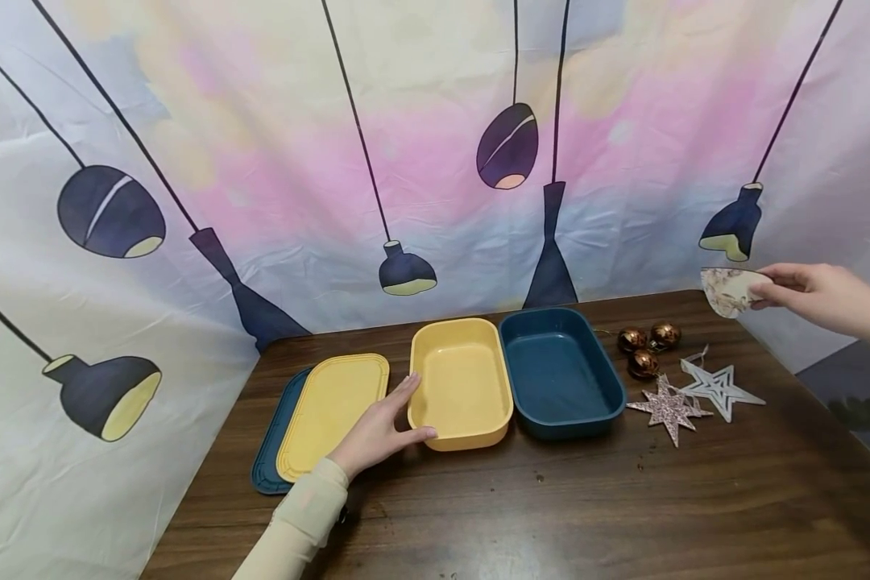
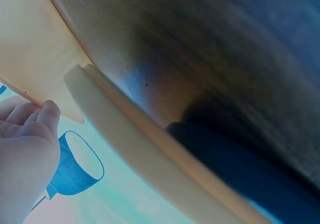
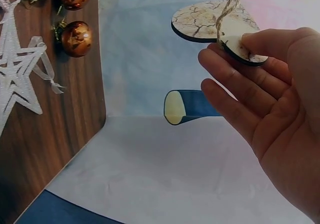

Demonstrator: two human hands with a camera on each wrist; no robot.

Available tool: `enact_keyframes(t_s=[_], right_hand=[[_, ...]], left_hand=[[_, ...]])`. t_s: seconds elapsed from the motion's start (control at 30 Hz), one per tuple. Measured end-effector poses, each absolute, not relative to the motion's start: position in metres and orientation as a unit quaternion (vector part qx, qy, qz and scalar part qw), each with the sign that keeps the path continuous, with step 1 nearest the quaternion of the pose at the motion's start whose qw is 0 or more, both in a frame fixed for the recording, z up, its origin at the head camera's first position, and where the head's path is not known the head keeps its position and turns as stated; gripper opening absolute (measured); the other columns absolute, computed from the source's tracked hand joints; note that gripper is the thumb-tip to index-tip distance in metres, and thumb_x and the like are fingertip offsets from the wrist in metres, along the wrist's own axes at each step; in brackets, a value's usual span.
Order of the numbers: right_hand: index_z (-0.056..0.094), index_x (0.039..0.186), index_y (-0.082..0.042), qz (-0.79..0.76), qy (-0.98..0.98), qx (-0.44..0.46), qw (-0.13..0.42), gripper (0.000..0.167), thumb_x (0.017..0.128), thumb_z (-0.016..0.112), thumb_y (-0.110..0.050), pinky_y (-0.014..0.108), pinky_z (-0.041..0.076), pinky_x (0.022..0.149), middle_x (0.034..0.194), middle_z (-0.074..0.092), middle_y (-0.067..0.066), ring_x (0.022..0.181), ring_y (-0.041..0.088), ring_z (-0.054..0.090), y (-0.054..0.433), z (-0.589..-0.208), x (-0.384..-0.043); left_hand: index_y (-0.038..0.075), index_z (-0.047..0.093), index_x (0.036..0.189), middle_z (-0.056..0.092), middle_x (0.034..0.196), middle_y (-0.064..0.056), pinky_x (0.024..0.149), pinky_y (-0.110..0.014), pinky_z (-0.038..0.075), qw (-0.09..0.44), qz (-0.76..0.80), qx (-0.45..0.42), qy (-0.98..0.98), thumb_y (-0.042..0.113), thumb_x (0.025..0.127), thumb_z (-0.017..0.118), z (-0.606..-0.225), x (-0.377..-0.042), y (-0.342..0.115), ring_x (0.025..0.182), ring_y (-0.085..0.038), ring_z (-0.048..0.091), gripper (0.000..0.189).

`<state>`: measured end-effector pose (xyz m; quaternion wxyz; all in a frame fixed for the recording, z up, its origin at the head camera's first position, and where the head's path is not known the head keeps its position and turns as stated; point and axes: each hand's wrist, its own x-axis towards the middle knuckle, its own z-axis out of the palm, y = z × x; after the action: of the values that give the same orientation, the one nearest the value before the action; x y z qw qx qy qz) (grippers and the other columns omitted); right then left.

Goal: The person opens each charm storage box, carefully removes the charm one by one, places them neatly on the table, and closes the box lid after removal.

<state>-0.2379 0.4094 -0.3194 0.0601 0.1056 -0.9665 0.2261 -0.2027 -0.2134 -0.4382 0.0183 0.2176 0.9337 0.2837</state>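
Note:
My left hand [image 1: 380, 431] rests against the left side of a yellow rectangular box [image 1: 461, 379], thumb near its front corner and fingers at the left rim. In the left wrist view, the left hand's fingers [image 2: 49, 115] touch the box wall [image 2: 40, 44]. Beyond the table's right back corner, my right hand [image 1: 822, 294] is raised in the air. Between thumb and fingers it pinches a flat heart-shaped ornament [image 3: 200, 22], cream with a crackled pattern, dark edge and twine loop. Nearest below it lie brown shiny baubles [image 1: 643, 364] and a silver star ornament [image 1: 721, 388].
A dark blue box [image 1: 561, 374] stands right beside the yellow one. On the left, a yellow lid [image 1: 333, 411] overlaps a blue lid [image 1: 268, 479]. A pink glittery star [image 1: 671, 409] lies against the silver one. Behind the wooden table [image 1: 478, 515] hangs a lamp-printed cloth [image 1: 442, 161].

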Motion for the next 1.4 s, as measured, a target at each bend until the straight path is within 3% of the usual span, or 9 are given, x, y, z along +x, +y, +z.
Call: enact_keyframes(t_s=[0.17, 0.4, 0.6, 0.93, 1.27, 1.4], right_hand=[[0.052, 0.13, 0.017, 0.235, -0.965, 0.108, 0.053, 0.049, 0.108, 0.049, -0.026, 0.069, 0.047, 0.079, 0.096, 0.072, 0.027, 0.096, 0.054, 0.064, 0.408, -0.327, -0.233], [0.056, 0.129, 0.013, 0.245, -0.962, 0.106, 0.057, 0.047, 0.107, 0.051, -0.028, 0.07, 0.045, 0.08, 0.095, 0.074, 0.022, 0.095, 0.05, 0.066, 0.407, -0.336, -0.226], [0.054, 0.131, 0.015, 0.239, -0.962, 0.115, 0.058, 0.048, 0.106, 0.053, -0.027, 0.071, 0.045, 0.078, 0.098, 0.072, 0.026, 0.102, 0.058, 0.059, 0.402, -0.344, -0.221], [0.056, 0.132, 0.012, 0.235, -0.962, 0.134, 0.046, 0.049, 0.105, 0.055, -0.03, 0.069, 0.048, 0.081, 0.122, 0.06, 0.039, 0.105, 0.057, 0.059, 0.389, -0.356, -0.214], [0.062, 0.127, 0.009, 0.25, -0.955, 0.149, 0.051, 0.042, 0.104, 0.058, -0.026, 0.068, 0.047, 0.085, 0.113, 0.068, 0.031, 0.108, 0.056, 0.06, 0.375, -0.366, -0.203], [0.064, 0.126, 0.007, 0.244, -0.957, 0.149, 0.047, 0.04, 0.104, 0.058, -0.026, 0.054, 0.054, 0.077, 0.106, 0.072, 0.022, 0.098, 0.043, 0.067, 0.372, -0.369, -0.199]], left_hand=[[0.016, 0.028, 0.161, 0.023, 0.165, 0.001, 0.116, -0.049, 0.032, 0.016, 0.282, 0.219, 0.934, 0.069, 0.082, 0.069, -0.438, -0.202, -0.213, 0.149, -0.018, 0.027, 0.103], [0.02, 0.026, 0.161, 0.021, 0.164, 0.006, 0.117, -0.047, 0.032, 0.023, 0.283, 0.219, 0.934, 0.069, 0.082, 0.069, -0.438, -0.202, -0.213, 0.149, -0.016, 0.026, 0.102], [0.02, 0.027, 0.161, 0.023, 0.164, 0.004, 0.116, -0.049, 0.032, 0.02, 0.283, 0.216, 0.934, 0.069, 0.082, 0.07, -0.436, -0.201, -0.212, 0.149, -0.017, 0.027, 0.103], [0.02, 0.026, 0.161, 0.021, 0.165, 0.004, 0.117, -0.051, 0.03, 0.02, 0.28, 0.217, 0.935, 0.068, 0.083, 0.069, -0.437, -0.2, -0.213, 0.149, -0.017, 0.026, 0.101], [0.02, 0.026, 0.161, 0.022, 0.165, 0.002, 0.117, -0.053, 0.03, 0.019, 0.283, 0.221, 0.933, 0.067, 0.083, 0.069, -0.435, -0.199, -0.213, 0.149, -0.02, 0.027, 0.101], [0.019, 0.027, 0.161, 0.023, 0.165, 0.0, 0.116, -0.053, 0.03, 0.014, 0.285, 0.224, 0.932, 0.066, 0.084, 0.07, -0.435, -0.198, -0.213, 0.149, -0.021, 0.027, 0.1]])
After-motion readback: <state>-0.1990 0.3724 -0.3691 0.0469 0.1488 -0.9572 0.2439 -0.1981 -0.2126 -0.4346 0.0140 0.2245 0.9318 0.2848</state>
